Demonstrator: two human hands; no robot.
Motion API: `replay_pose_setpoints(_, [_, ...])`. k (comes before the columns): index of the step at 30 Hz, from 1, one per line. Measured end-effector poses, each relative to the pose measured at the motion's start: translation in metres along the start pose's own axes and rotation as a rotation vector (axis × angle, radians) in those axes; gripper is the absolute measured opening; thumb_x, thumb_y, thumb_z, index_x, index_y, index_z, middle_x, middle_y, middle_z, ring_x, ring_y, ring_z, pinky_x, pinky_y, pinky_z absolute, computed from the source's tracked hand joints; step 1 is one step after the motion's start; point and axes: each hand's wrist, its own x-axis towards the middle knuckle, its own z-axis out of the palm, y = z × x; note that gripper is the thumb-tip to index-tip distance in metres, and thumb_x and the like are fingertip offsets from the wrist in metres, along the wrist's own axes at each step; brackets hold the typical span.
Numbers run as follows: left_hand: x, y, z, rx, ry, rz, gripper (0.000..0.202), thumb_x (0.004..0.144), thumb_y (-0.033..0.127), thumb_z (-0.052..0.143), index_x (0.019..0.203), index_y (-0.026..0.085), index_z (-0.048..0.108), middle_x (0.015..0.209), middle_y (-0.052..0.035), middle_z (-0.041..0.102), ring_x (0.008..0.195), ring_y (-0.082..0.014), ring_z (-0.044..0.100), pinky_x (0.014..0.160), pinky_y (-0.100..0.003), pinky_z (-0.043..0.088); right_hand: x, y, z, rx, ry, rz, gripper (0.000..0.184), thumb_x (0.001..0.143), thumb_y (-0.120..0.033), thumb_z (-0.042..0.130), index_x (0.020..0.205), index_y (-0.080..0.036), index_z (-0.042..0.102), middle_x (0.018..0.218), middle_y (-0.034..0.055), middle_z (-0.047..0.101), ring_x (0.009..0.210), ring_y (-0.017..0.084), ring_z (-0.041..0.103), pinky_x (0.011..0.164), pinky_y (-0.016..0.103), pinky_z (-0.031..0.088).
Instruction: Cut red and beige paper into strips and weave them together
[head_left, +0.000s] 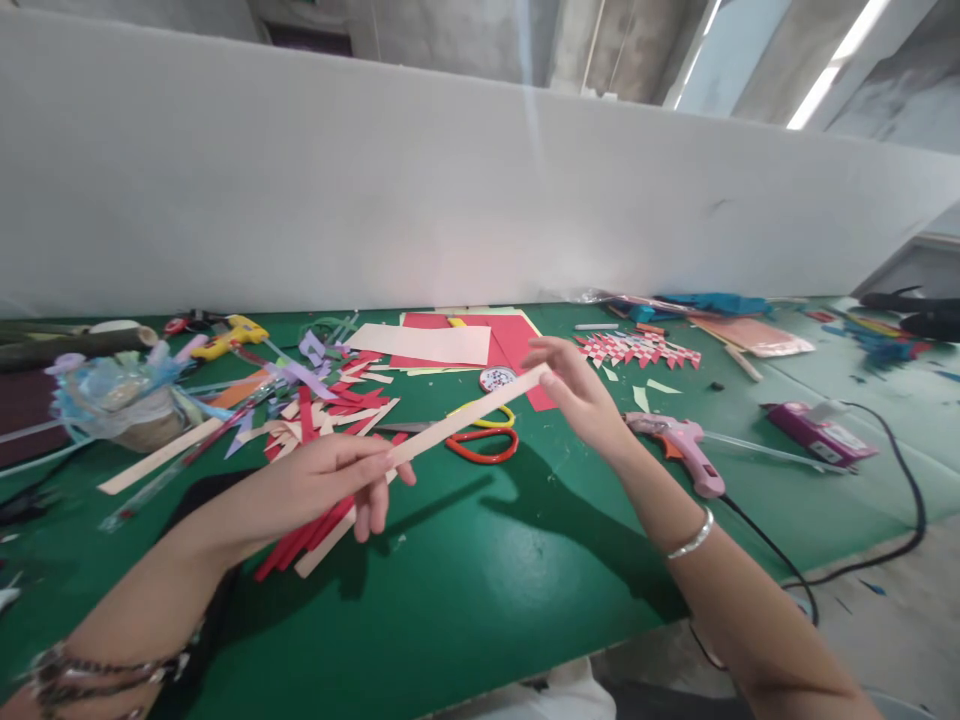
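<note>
A long cream paper strip (471, 412) stretches slantwise over the green table, held at both ends. My left hand (337, 475) pinches its lower end between thumb and fingers. At the upper end, my right hand (574, 385) grips the tip with thumb and fingertips. Beneath my left hand lie red paper strips (315, 535) and another cream strip. Just behind the held strip are scissors (484, 445) with red and yellow handles; the strip partly covers them. A heap of red and cream strips (300, 420) lies beyond my left hand.
Right of my right hand lies a pink glue gun (690, 450) with a cord, near a purple box-shaped device (821, 432). Red and cream sheets (427, 343) and a woven checkered piece (637, 348) lie toward the white partition (450, 180). A yellow glue gun (232, 337) is at left.
</note>
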Motion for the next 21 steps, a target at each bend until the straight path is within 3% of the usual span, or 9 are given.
replay_pose_setpoints(5, [0.018, 0.002, 0.033, -0.292, 0.065, 0.138, 0.035, 0.085, 0.048, 0.04, 0.088, 0.018, 0.058, 0.064, 0.0001, 0.066, 0.054, -0.0142, 0.062, 0.061, -0.027, 0.049, 0.017, -0.016, 0.013, 0.297, -0.17, 0.223, 0.041, 0.083, -0.049, 0.041, 0.108, -0.017, 0.047, 0.079, 0.0018, 0.056, 0.055, 0.007, 0.05, 0.054, 0.022, 0.044])
replay_pose_setpoints(10, [0.039, 0.012, 0.045, -0.275, 0.039, 0.163, 0.033, 0.084, 0.042, 0.044, 0.087, 0.014, 0.06, 0.08, -0.0057, 0.07, 0.071, -0.0175, 0.066, 0.074, -0.031, 0.05, 0.041, -0.024, 0.032, 0.177, -0.196, 0.2, 0.034, 0.087, -0.039, 0.038, 0.072, -0.013, 0.055, 0.053, -0.0037, 0.043, 0.043, 0.004, 0.039, 0.042, 0.018, 0.031])
replay_pose_setpoints(13, [0.051, 0.022, 0.04, -0.312, 0.087, 0.203, 0.031, 0.083, 0.04, 0.046, 0.091, 0.013, 0.06, 0.083, -0.0069, 0.07, 0.074, -0.0176, 0.066, 0.077, -0.031, 0.049, 0.047, -0.024, 0.039, 0.109, -0.306, 0.197, 0.036, 0.088, -0.034, 0.034, 0.067, -0.013, 0.054, 0.049, -0.0041, 0.041, 0.044, 0.005, 0.039, 0.044, 0.019, 0.03])
replay_pose_setpoints(17, [0.072, 0.03, 0.034, -0.363, 0.227, 0.196, 0.032, 0.081, 0.04, 0.047, 0.086, 0.011, 0.06, 0.07, -0.0057, 0.068, 0.056, -0.0138, 0.062, 0.063, -0.028, 0.05, 0.047, -0.021, 0.041, 0.011, -0.324, 0.12, 0.032, 0.087, -0.031, 0.035, 0.072, -0.013, 0.057, 0.058, -0.0021, 0.047, 0.054, 0.008, 0.044, 0.052, 0.021, 0.035])
replay_pose_setpoints(21, [0.09, 0.031, 0.039, -0.22, 0.339, 0.253, 0.028, 0.079, 0.04, 0.048, 0.077, 0.014, 0.058, 0.055, 0.0018, 0.059, 0.043, -0.009, 0.054, 0.045, -0.02, 0.043, 0.05, -0.013, 0.037, -0.098, -0.286, 0.065, 0.022, 0.083, -0.025, 0.042, 0.08, -0.013, 0.06, 0.068, 0.0003, 0.054, 0.064, 0.01, 0.048, 0.06, 0.023, 0.037])
